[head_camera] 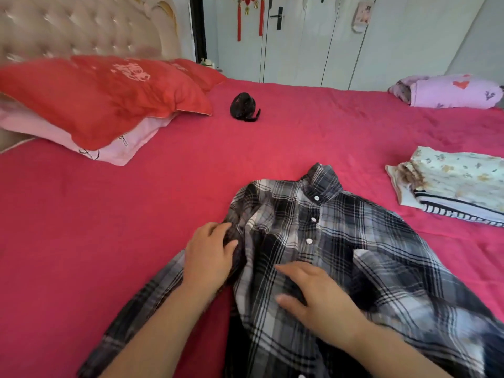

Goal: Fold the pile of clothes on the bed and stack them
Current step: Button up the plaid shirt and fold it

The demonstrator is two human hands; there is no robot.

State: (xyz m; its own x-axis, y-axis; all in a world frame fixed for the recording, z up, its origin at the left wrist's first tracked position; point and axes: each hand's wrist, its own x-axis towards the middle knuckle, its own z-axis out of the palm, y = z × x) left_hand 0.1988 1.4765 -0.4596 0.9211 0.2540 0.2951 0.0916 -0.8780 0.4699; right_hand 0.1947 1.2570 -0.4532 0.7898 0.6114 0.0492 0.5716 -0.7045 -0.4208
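Observation:
A black, grey and white plaid shirt (354, 241) with white snap buttons lies front up on the red bed (136, 227), collar toward the far side. My left hand (210, 257) grips the fabric at the shirt's left shoulder, where the sleeve starts. My right hand (316, 298) lies flat on the shirt's front, fingers straight and pointing left. The left sleeve trails toward the near left edge. A stack of folded clothes (450, 184), floral on top and striped beneath, sits at the right.
Red and pink pillows (103, 105) lie at the far left by the tufted headboard. A small black fan (244, 107) sits mid-bed. A folded lilac quilt (450, 91) rests at the far right corner. White wardrobe doors stand behind the bed.

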